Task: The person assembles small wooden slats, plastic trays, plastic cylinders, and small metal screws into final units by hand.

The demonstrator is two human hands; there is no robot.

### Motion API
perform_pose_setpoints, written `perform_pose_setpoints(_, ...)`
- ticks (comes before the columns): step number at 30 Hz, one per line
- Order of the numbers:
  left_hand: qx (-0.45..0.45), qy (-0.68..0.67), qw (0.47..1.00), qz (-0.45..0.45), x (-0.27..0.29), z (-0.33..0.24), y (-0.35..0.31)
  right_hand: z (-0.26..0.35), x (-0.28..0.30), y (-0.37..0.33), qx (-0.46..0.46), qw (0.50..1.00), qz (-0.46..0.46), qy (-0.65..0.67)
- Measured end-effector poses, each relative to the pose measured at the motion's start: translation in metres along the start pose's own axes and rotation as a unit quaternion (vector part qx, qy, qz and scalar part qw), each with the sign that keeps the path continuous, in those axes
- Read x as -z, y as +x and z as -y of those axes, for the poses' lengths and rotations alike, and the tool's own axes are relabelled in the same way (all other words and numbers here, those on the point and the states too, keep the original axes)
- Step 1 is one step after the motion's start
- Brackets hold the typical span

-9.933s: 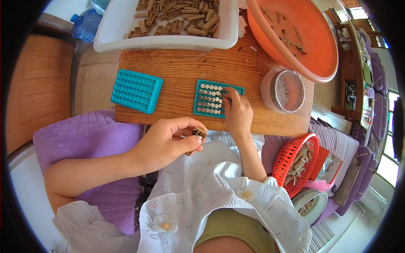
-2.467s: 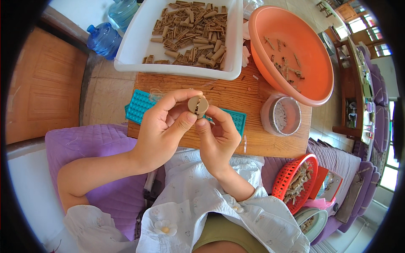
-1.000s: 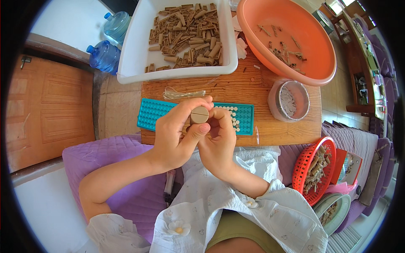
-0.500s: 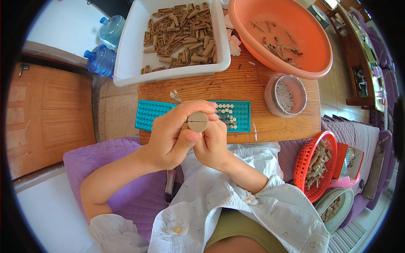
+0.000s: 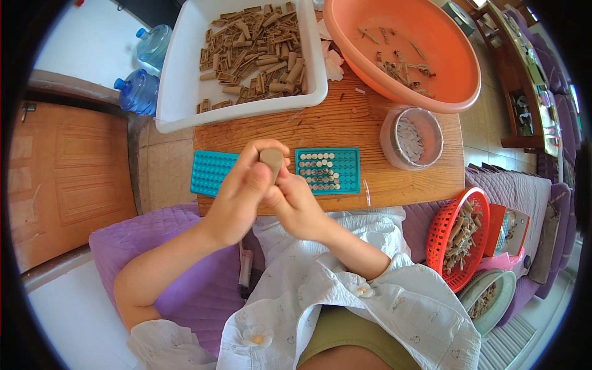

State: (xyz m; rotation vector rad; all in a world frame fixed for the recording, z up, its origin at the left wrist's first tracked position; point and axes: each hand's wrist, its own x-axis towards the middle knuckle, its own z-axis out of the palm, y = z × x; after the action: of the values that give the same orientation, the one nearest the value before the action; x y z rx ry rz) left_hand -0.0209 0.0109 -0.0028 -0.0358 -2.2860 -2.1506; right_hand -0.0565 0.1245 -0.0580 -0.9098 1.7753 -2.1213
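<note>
Both hands are closed around a tan cylindrical piece (image 5: 271, 159) above the front of the wooden table. My left hand (image 5: 242, 192) wraps its left side, the thumb pressed along it. My right hand (image 5: 297, 206) grips it from the right and below, its fingers partly hidden. The rounded top of the piece shows between the fingers; its lower part is covered. Just beyond the hands lie a teal tray with rows of hollows (image 5: 209, 171) on the left and a second teal tray (image 5: 350, 161) on the right, partly filled with small round whitish pieces.
A white bin (image 5: 169, 92) of tan plastic pieces and an orange basin (image 5: 364, 68) with dry twisted bits stand at the back. A clear tub (image 5: 391, 145) of white scraps is on the right. Beside me, a red basket (image 5: 436, 240) holds more dry bits near a pale bowl (image 5: 505, 302).
The piece has tilted, and the slit across its round end no longer shows. A twisted strand that stuck up behind my hands is out of sight. The whole view has shifted slightly.
</note>
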Motion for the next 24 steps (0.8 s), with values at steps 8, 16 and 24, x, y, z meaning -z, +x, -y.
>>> perform_pose_setpoints(8, 0.262, -0.356, 0.894, 0.072, 0.007, -0.002, -0.001, 0.014, 0.054, 0.007, -0.221, 0.916, 0.301, 0.148)
perform_pose_setpoints(16, 0.272, -0.305, 0.912, -0.022, 0.007, -0.004, -0.001, 0.021, 0.164, 0.015, -0.187, 0.957, -0.071, -0.211)
perform_pose_setpoints(24, 0.34, -0.318, 0.885, -0.002, 0.001, 0.008, -0.003, -0.006, 0.238, 0.02, -0.26, 0.783, 0.074, -0.56)
